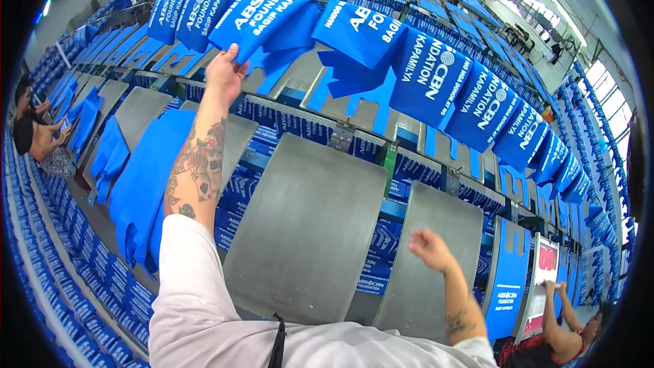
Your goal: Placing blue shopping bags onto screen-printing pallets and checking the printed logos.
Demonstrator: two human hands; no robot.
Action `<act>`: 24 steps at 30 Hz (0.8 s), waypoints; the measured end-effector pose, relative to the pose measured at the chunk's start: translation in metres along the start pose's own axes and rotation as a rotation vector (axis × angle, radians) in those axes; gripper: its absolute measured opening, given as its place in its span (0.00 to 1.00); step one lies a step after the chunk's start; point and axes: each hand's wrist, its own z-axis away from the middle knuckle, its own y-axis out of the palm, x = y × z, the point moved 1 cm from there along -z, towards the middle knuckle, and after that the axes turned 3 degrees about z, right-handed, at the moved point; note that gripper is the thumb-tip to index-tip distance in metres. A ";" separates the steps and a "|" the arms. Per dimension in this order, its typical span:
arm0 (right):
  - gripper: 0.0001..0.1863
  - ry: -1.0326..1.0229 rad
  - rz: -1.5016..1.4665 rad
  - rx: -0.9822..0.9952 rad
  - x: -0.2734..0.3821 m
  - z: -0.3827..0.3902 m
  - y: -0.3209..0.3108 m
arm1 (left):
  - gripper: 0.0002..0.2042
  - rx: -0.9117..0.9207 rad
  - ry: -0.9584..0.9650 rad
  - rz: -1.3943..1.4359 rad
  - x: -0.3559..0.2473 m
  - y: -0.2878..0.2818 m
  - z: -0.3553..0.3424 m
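Note:
My left hand (226, 76) reaches up and forward, its thumb and fingers closed on the lower edge of a blue printed fabric bag (262, 19). That bag hangs in a row with several more, such as the printed bag (430, 76) to its right. Over a bare grey metal board (446, 232), my right hand (430, 249) hovers with its fingers curled in, and nothing shows in them. Another grey board (306, 225) lies between my two arms. Left of my left forearm, loose blue fabric (146, 177) drapes over a board.
At the lower right a person handles a white-framed printing screen (538, 286) beside a printed blue bag (507, 279) lying flat. Someone sits at the far left (44, 129). Long rows of hanging blue bags (75, 266) line the sides. More people stand at the back.

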 end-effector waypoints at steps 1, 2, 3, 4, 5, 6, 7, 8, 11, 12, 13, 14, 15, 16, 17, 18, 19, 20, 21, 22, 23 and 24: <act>0.19 0.005 -0.150 -0.015 -0.028 0.023 0.011 | 0.09 -0.019 0.025 0.040 0.001 -0.001 -0.006; 0.17 0.084 -0.282 -0.043 -0.052 0.043 0.023 | 0.08 -0.037 0.036 0.089 0.000 -0.003 -0.014; 0.17 0.085 -0.297 -0.057 -0.071 0.063 0.033 | 0.07 -0.061 0.042 0.106 -0.002 -0.004 -0.021; 0.17 0.159 -0.377 -0.084 -0.088 0.081 0.042 | 0.09 -0.062 0.018 0.073 -0.002 -0.007 -0.026; 0.16 0.242 -0.464 -0.114 -0.102 0.097 0.050 | 0.11 -0.115 -0.020 0.041 -0.003 -0.011 -0.031; 0.16 0.228 -0.475 -0.129 -0.114 0.111 0.056 | 0.11 -0.041 -0.013 0.041 -0.001 -0.012 -0.034; 0.16 0.234 -0.478 -0.156 -0.125 0.125 0.061 | 0.13 -0.095 -0.029 0.026 0.004 -0.018 -0.031; 0.15 0.238 -0.479 -0.182 -0.136 0.138 0.065 | 0.15 -0.149 -0.042 0.012 0.009 -0.025 -0.024; 0.14 0.254 -0.578 -0.317 -0.165 0.177 0.075 | 0.13 -0.354 -0.072 -0.081 0.046 -0.037 0.023; 0.14 0.273 -0.587 -0.324 -0.173 0.189 0.078 | 0.12 -0.167 -0.150 -0.184 0.058 -0.038 0.049; 0.13 0.269 -0.607 -0.370 -0.180 0.200 0.079 | 0.13 -0.120 -0.095 -0.197 0.085 -0.030 0.082; 0.13 0.268 -0.625 -0.415 -0.185 0.211 0.080 | 0.10 -0.027 -0.206 -0.225 0.105 -0.021 0.117; 0.13 0.276 -0.635 -0.416 -0.189 0.222 0.082 | 0.08 0.100 -0.192 -0.254 0.130 -0.009 0.159; 0.12 0.261 -0.680 -0.432 -0.193 0.230 0.084 | 0.08 0.230 -0.252 -0.260 0.152 0.003 0.206; 0.12 0.238 -0.724 -0.450 -0.195 0.237 0.086 | 0.07 0.307 -0.325 -0.385 0.175 0.014 0.259; 0.12 0.254 -0.733 -0.456 -0.197 0.243 0.089 | 0.04 0.390 -0.397 -0.375 0.199 0.027 0.321; 0.11 0.193 -0.742 -0.414 -0.199 0.244 0.093 | 0.04 0.668 -0.549 -0.457 0.214 0.039 0.374; 0.11 0.185 -0.740 -0.393 -0.200 0.253 0.096 | 0.08 0.634 -0.703 -0.403 0.233 0.051 0.439; 0.11 0.118 -0.716 -0.355 -0.204 0.260 0.097 | 0.09 0.756 -0.793 -0.453 0.248 0.064 0.493; 0.12 0.092 -0.680 -0.328 -0.209 0.268 0.096 | 0.11 0.907 -0.859 -0.466 0.262 0.078 0.542; 0.13 0.105 -0.592 -0.312 -0.216 0.279 0.095 | 0.12 1.000 -0.934 -0.494 0.273 0.091 0.585; 0.14 0.110 -0.527 -0.284 -0.224 0.290 0.091 | 0.13 1.087 -0.935 -0.527 0.285 0.106 0.624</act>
